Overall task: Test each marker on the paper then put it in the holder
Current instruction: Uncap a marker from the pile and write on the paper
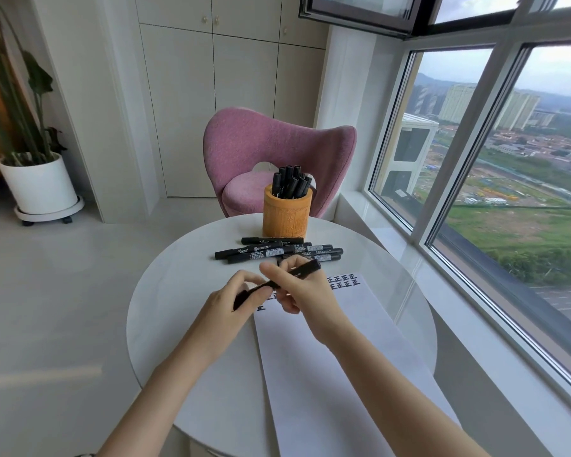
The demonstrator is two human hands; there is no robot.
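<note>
Head view: both hands are meeting above the far left corner of the paper (327,374), sharing one black marker (307,268).
Left hand (241,291): its fingers are curling round the marker's lower left end, probably the cap end. This is a grip suited to pulling or pushing along the pen's axis.
Right hand (297,285): it is pinching the barrel between thumb and fingers, bracing the pen against the other hand.
Held marker: it is slanting up to the right, hanging over the paper rather than writing. I cannot tell whether the cap is coming off or going on.
Test marks (343,281): they are running in rows along the paper's far edge, with one more showing below the left hand, so the testing appears to be well under way.
Loose markers (271,252): they are lying in a heap between the paper's far edge and the holder (287,212), probably waiting their turn within easy reach.
Holder: it is standing at the far edge of the round table (178,291), carrying a bunch of upright markers (290,181), presumably those already tested.
Risk: an uncapped tip may be hovering close to the fingers and the paper, so a stray smear seems possible.
</note>
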